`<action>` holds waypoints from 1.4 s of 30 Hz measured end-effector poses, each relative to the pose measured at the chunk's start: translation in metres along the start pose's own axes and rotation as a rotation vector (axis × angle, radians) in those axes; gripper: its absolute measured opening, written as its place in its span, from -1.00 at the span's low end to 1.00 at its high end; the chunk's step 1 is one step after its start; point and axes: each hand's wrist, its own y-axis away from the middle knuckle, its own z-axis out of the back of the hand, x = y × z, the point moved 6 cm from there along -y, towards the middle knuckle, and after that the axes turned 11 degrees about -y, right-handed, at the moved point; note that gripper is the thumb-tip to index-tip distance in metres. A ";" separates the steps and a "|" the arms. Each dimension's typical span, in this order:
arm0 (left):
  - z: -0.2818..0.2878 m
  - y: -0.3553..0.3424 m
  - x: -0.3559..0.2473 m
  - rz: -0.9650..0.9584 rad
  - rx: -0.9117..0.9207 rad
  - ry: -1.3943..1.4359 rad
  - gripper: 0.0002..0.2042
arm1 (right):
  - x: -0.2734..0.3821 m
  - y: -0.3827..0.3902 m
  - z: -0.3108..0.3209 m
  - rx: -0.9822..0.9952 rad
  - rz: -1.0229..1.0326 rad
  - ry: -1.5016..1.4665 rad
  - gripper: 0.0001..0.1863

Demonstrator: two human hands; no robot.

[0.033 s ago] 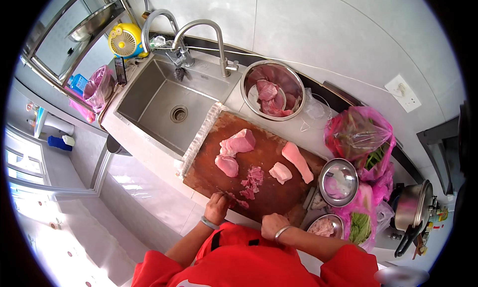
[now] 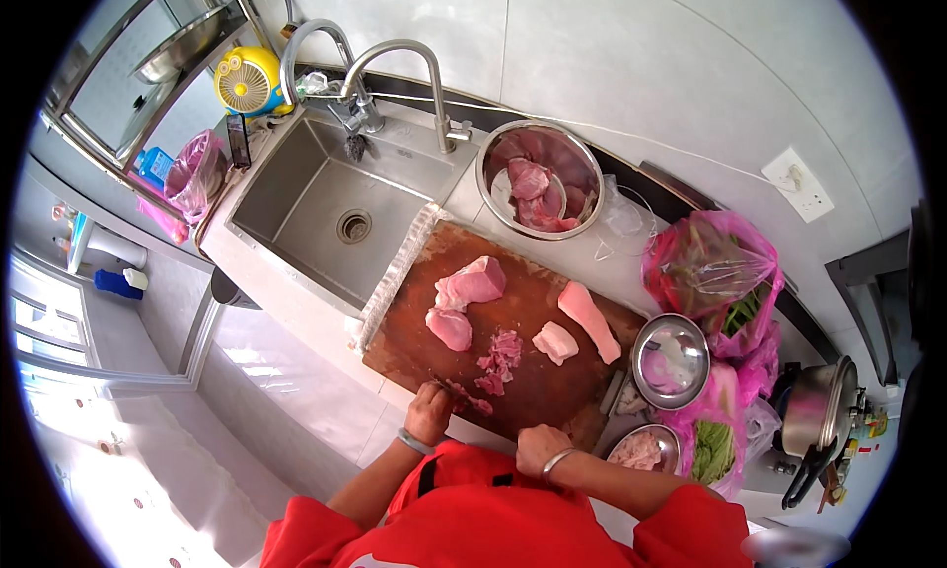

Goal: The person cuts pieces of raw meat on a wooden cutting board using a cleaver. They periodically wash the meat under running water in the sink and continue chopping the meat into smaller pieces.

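A brown cutting board (image 2: pixel 424 356) lies on the counter, its corner near the sink. My left hand (image 2: pixel 429 413) is closed at the board's near edge, beside thin meat strips (image 2: pixel 472 400); what its fingers hold is hidden. My right hand (image 2: pixel 543 450) is a fist at the near edge farther right, and I cannot make out what is inside it. Just beyond the strips sits a small heap of cut meat (image 2: pixel 501 359). Larger raw meat chunks (image 2: pixel 472 283) lie behind it. A short pale piece (image 2: pixel 555 342) and a long pale strip (image 2: pixel 590 319) rest on the right.
Left of the board is a steel sink (image 2: pixel 296 198) with a tall faucet (image 2: pixel 434 75). Behind the board, a steel bowl (image 2: pixel 487 174) contains raw meat. Along the right stand an upper small bowl (image 2: pixel 671 363), a lower bowl of minced meat (image 2: pixel 641 452), and pink bags of greens (image 2: pixel 715 272).
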 end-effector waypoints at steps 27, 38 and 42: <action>0.013 0.003 -0.021 -0.090 -0.031 0.006 -0.84 | -0.002 -0.005 0.012 -0.039 -0.030 0.009 -0.73; -0.002 0.011 -0.013 -0.080 0.020 -0.061 -0.82 | -0.003 -0.003 -0.009 -0.027 0.071 0.014 -0.74; -0.001 0.011 -0.012 -0.087 0.043 -0.040 -0.81 | 0.008 -0.012 -0.005 0.005 0.073 0.037 -0.74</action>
